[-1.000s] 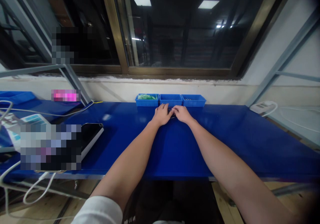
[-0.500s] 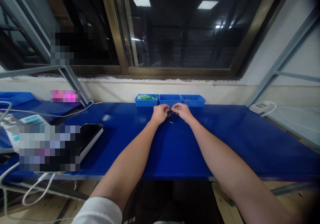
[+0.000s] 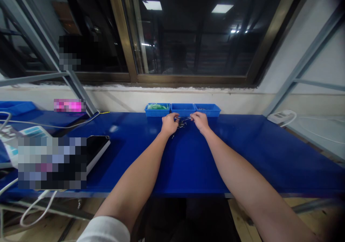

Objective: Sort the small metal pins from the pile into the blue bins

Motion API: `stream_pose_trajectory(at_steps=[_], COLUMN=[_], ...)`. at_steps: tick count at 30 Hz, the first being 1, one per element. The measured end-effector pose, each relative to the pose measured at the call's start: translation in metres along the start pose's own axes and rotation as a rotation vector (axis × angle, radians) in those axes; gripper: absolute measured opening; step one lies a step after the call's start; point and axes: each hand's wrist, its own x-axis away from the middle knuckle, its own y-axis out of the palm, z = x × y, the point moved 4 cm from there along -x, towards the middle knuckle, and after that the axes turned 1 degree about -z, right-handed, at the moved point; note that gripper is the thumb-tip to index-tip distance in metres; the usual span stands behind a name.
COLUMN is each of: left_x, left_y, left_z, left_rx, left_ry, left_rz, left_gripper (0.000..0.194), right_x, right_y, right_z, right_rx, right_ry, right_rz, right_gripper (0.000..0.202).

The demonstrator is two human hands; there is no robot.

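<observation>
Several thin metal pieces lie in a small heap on the blue table, between my hands. My left hand is closed at the heap's left side, its fingers pinched on thin metal pieces. To the right, my right hand pinches the end of a slim metal piece that points toward my left hand. Behind the hands stand three blue bins: the left bin holds green material, the middle bin has contents I cannot make out, and the right bin holds small metal parts.
At the left lies a dark device with a pale edge, partly blurred out, near white cables. A white power strip sits at the right. Grey metal frames rise on both sides, and a window is behind.
My hands have moved apart, the right one slightly rightward, and thin metal pieces now show between them. A small piece shows nearer me, below my left hand.
</observation>
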Motion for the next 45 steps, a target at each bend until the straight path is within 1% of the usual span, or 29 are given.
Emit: stream_pose_trajectory(at_steps=[3,4,7,9,10,11,13,15,16,20,24,29,32,34,39,42,45], left_x=[-0.001,-0.001,-0.002,-0.003,-0.003,-0.003,-0.003,-0.002,-0.002,0.001,0.004,0.009,0.012,0.013,0.015,0.016,0.014], left_y=[0.002,0.002,0.004,0.003,0.002,0.001,-0.002,-0.004,-0.004,-0.001,0.011,0.026,0.029,0.028,0.028,0.030,0.030], left_z=[-0.004,-0.005,-0.007,-0.008,-0.008,-0.009,-0.011,-0.012,-0.012,-0.012,-0.013,-0.013,-0.011,-0.009,-0.004,-0.002,0.000], left_rx=[-0.027,-0.033,-0.049,-0.063,-0.072,-0.083,-0.116,-0.162,-0.187,-0.281,-0.327,-0.335,-0.337,-0.341,-0.331,-0.316,-0.296], left_ry=[-0.015,-0.015,-0.013,-0.026,-0.041,-0.061,-0.108,-0.154,-0.173,-0.201,-0.143,-0.044,-0.018,-0.007,0.065,0.114,0.172], left_rz=[0.009,0.011,0.025,0.045,0.052,0.056,0.044,0.008,-0.013,-0.104,-0.199,-0.350,-0.432,-0.460,-0.494,-0.486,-0.401], left_gripper=[0.029,0.028,0.027,0.028,0.028,0.028,0.027,0.027,0.027,0.031,0.050,0.077,0.085,0.087,0.085,0.081,0.072], right_x=[-0.011,-0.015,-0.024,-0.025,-0.024,-0.022,-0.017,-0.012,-0.010,-0.003,-0.002,-0.003,-0.003,-0.003,-0.003,-0.003,-0.002], right_y=[-0.009,-0.012,-0.020,-0.023,-0.025,-0.025,-0.021,-0.014,-0.010,0.003,0.006,0.003,0.000,-0.001,-0.006,-0.003,0.004], right_z=[0.006,0.008,0.015,0.017,0.017,0.016,0.011,0.008,0.008,0.013,0.015,0.013,0.010,0.008,0.010,0.010,0.007], right_rx=[0.007,-0.010,-0.033,0.055,0.122,0.196,0.344,0.493,0.572,0.841,0.955,0.987,0.975,0.940,0.867,0.853,0.740], right_ry=[-0.024,-0.036,-0.042,-0.047,-0.057,-0.077,-0.133,-0.172,-0.177,-0.118,-0.050,0.016,-0.012,-0.028,0.038,-0.040,-0.158], right_rz=[0.100,0.134,0.146,0.153,0.156,0.151,0.097,-0.003,-0.059,-0.239,-0.306,-0.295,-0.257,-0.251,-0.228,-0.233,-0.254], right_gripper=[0.022,0.027,0.061,0.075,0.076,0.072,0.057,0.043,0.041,0.046,0.049,0.046,0.040,0.034,0.023,0.019,0.016])
